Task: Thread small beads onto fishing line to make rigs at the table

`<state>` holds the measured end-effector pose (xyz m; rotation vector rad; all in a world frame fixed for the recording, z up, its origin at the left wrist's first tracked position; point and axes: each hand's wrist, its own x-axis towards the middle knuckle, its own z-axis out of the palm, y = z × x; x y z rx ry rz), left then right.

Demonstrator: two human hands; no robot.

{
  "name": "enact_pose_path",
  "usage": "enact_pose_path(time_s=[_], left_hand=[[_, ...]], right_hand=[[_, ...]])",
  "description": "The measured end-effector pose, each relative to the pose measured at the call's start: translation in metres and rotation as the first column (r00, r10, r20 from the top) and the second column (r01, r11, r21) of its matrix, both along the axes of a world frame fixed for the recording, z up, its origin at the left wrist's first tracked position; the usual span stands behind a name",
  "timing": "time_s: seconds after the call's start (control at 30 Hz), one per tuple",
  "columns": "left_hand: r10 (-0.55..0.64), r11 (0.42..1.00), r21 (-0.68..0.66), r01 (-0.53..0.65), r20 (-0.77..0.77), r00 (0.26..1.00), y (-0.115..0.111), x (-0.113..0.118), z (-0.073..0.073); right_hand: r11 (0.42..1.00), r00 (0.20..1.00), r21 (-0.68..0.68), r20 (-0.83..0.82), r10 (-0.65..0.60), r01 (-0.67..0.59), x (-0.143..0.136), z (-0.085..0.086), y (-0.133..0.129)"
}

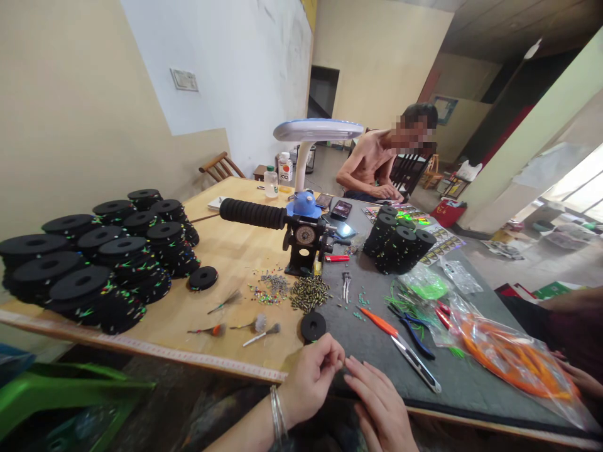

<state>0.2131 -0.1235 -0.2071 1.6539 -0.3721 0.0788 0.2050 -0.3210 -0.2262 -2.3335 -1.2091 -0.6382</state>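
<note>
Bringing both hands together at the table's front edge appears to be the step in hand: fine fingertip work is being done just in front of a small black disc [305,326]. The left hand [307,380] is curled, its thumb and forefinger closed tip to tip; whether anything thin is pinched between them cannot be told. The right hand [380,402] is held loosely open, its fingers nearly straight and slanted toward the left fingertips, with nothing seen in its grasp. The tips of both hands are very near each other; whether they touch is unclear. From this pose, a light, steady pinch is judged to be called for, with the right fingers kept close enough to guide or steady something small.

The disc is set on the table [235,245], just beyond the left hand and near a pile of brassy beads [308,295]. Brushes [267,333] are laid to the left, and a cutter [379,321] and pliers [414,333] are laid to the right on a grey mat [452,386]. Taller disc stacks [80,282] are stood at the far left. Beyond the table, a person [365,166] is seated with hands lowered.
</note>
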Motion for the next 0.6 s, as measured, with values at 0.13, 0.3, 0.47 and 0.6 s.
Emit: enact_pose_path(time_s=[0.13,0.3,0.47,0.6], left_hand=[[0.018,1.000,0.001,-0.018,-0.021,1.000,-0.0008,0.0012,0.0003],[0.037,0.999,-0.030,-0.038,-0.059,0.998,-0.0021,0.0019,0.0027],[0.042,0.999,-0.015,-0.043,-0.059,0.997,-0.0024,0.0011,0.0036],[0.048,0.999,-0.006,-0.049,-0.054,0.997,-0.0018,0.0015,0.0041]], right_hand=[[1.000,1.000,0.002,0.017,-0.021,0.021,-0.0008,-0.0001,-0.0004],[1.000,1.000,-0.011,0.018,-0.024,0.025,-0.0016,0.0008,-0.0005],[1.000,1.000,-0.011,0.022,-0.014,0.015,-0.0015,0.0004,-0.0008],[1.000,1.000,-0.021,0.011,-0.008,0.008,-0.0010,0.0012,-0.0002]])
